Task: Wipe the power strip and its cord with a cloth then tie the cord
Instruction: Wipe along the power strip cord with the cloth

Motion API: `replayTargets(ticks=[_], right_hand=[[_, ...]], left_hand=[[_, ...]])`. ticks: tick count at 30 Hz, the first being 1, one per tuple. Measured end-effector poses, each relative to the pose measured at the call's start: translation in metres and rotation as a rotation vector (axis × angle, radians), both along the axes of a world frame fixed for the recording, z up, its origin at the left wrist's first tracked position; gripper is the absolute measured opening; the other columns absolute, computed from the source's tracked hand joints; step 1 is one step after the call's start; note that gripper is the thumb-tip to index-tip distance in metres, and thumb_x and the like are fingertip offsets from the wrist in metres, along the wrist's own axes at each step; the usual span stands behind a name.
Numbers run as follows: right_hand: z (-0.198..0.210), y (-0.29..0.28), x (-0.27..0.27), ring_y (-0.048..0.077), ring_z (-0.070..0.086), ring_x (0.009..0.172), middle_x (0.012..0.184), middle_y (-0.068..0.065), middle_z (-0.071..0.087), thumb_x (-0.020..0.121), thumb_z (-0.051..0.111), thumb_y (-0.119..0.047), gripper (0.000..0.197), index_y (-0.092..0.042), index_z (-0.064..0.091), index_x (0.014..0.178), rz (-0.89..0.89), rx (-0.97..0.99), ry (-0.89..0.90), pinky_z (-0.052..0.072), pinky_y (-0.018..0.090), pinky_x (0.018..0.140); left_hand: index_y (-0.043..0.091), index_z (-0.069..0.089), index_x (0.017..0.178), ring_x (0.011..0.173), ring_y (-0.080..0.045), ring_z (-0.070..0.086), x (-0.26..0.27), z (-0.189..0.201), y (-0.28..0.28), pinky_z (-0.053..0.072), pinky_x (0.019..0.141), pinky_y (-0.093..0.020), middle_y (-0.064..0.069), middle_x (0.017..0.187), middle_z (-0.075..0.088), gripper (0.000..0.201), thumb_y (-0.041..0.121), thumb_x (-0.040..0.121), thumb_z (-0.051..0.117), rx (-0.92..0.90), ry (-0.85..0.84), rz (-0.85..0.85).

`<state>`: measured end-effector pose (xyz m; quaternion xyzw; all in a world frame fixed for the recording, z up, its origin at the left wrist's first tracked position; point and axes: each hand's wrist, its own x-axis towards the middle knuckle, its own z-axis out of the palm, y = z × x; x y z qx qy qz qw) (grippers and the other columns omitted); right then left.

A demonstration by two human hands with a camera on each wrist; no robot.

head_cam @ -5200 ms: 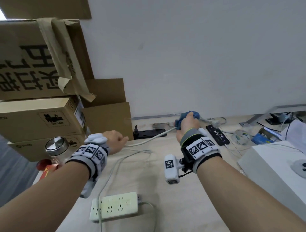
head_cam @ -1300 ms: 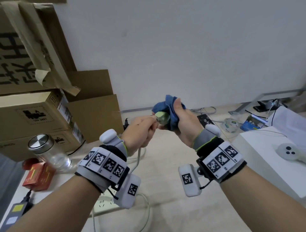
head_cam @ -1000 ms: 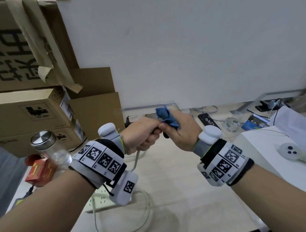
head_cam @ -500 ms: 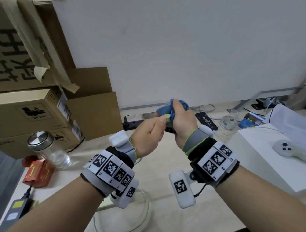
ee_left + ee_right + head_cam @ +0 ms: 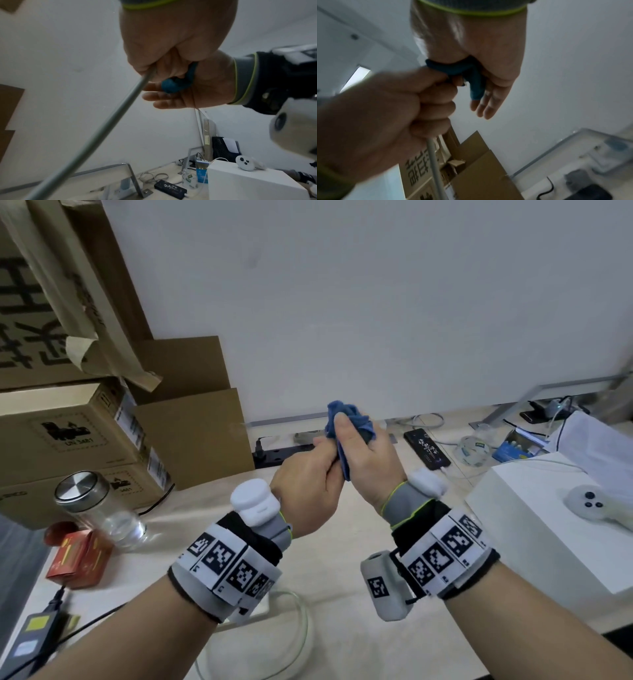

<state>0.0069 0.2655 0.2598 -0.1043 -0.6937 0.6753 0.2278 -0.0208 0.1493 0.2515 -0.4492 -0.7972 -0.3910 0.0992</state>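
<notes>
Nearest, the cord loops pale and grey-white on the desk by the wrists, then rises steeply, its long axis nearly upright, into the left hand. That hand is fisted round the cord's upper end. Touching it just beyond, the right hand bunches the blue cloth between thumb and palm, its outer fingers straighter, over what sticks out of the left fist. The power strip itself is mostly hidden behind the left wrist.
</notes>
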Motion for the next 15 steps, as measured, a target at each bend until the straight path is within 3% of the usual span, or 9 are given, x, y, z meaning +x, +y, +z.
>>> replayTargets(ticks=[2, 4, 7, 10, 13, 15], right_hand=[[0.003, 0.003, -0.002, 0.038, 0.067, 0.090, 0.092, 0.023, 0.070, 0.077, 0.050, -0.066, 0.051, -0.018, 0.067, 0.081, -0.061, -0.014, -0.108, 0.052, 0.056, 0.086], [0.006, 0.007, -0.003, 0.045, 0.065, 0.089, 0.097, 0.032, 0.066, 0.081, 0.045, -0.066, 0.057, -0.013, 0.067, 0.081, -0.049, -0.169, -0.211, 0.053, 0.057, 0.084], [0.008, 0.016, -0.001, 0.035, 0.069, 0.090, 0.091, 0.018, 0.072, 0.093, 0.036, -0.060, 0.064, -0.004, 0.067, 0.090, 0.086, -0.550, -0.322, 0.055, 0.045, 0.085], [0.013, 0.022, 0.006, 0.034, 0.069, 0.088, 0.087, 0.015, 0.072, 0.096, 0.024, -0.058, 0.066, -0.005, 0.063, 0.101, 0.129, -0.789, -0.265, 0.055, 0.040, 0.082], [0.018, 0.019, 0.010, 0.038, 0.063, 0.106, 0.095, 0.014, 0.071, 0.094, 0.037, -0.057, 0.055, -0.012, 0.060, 0.117, 0.060, -0.797, -0.157, 0.048, 0.052, 0.094], [0.011, 0.009, 0.007, 0.036, 0.064, 0.106, 0.103, 0.015, 0.070, 0.092, 0.049, -0.051, 0.043, -0.013, 0.062, 0.109, -0.011, -0.576, -0.163, 0.050, 0.052, 0.093]], left_hand=[[0.006, 0.051, 0.085, 0.051, -0.026, 0.046, 0.003, -0.001, -0.001, 0.036, 0.046, -0.038, -0.005, 0.062, 0.054, 0.026, 0.027, 0.093, 0.037, -0.029, 0.042, -0.007], [0.008, 0.048, 0.083, 0.050, -0.028, 0.046, 0.004, -0.002, -0.002, 0.034, 0.045, -0.036, -0.002, 0.060, 0.051, 0.028, 0.032, 0.093, 0.036, -0.063, 0.085, -0.014], [0.014, 0.044, 0.079, 0.043, -0.029, 0.044, 0.007, -0.001, -0.003, 0.025, 0.044, -0.027, 0.006, 0.057, 0.037, 0.025, 0.034, 0.092, 0.038, -0.140, 0.184, -0.007], [0.014, 0.047, 0.084, 0.044, -0.031, 0.047, 0.005, 0.000, -0.002, 0.025, 0.044, -0.027, 0.008, 0.056, 0.037, 0.024, 0.035, 0.093, 0.040, -0.229, 0.226, 0.073], [0.013, 0.049, 0.104, 0.060, -0.036, 0.056, 0.002, 0.001, 0.000, 0.031, 0.051, -0.032, -0.001, 0.065, 0.055, 0.025, 0.035, 0.097, 0.039, -0.379, 0.202, 0.191], [0.011, 0.052, 0.101, 0.055, -0.037, 0.056, 0.004, 0.003, 0.003, 0.034, 0.048, -0.034, -0.004, 0.067, 0.060, 0.021, 0.029, 0.096, 0.043, -0.377, 0.224, 0.186]])
